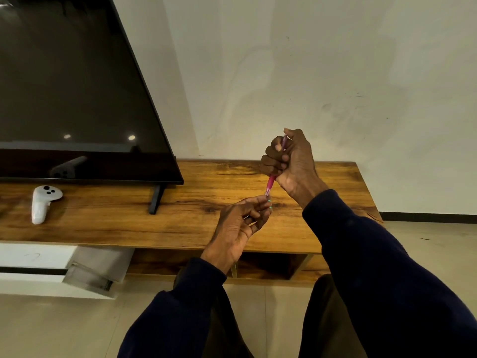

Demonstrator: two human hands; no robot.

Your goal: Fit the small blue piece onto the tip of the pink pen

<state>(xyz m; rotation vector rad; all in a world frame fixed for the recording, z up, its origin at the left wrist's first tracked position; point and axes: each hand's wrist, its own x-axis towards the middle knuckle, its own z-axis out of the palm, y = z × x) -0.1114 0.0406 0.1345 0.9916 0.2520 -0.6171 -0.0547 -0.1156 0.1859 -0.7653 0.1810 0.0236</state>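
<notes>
Fist-tight, the right hand (289, 156) wraps its grip round a pink pen (271, 182), fingers curled over the barrel and the thumb standing at the top end, so the slim plastic shaft is braced and slants down-left out of the fist. Below it the left hand (242, 220) closes a narrow pinch at the pen's lower tip, thumb and forefinger meeting there; something pale green shows at those fingertips, too small to name. Both hands hang in the air above the bench (180, 223), a long slab of glossy, dark-streaked wood grain, and the pen touches nothing but skin. Dark sleeves cover both forearms. Well off to the left, a smooth white controller (42, 202) lies flat on the wood, beside the thin black foot of a TV (77, 86) whose dark glass mirrors it.
</notes>
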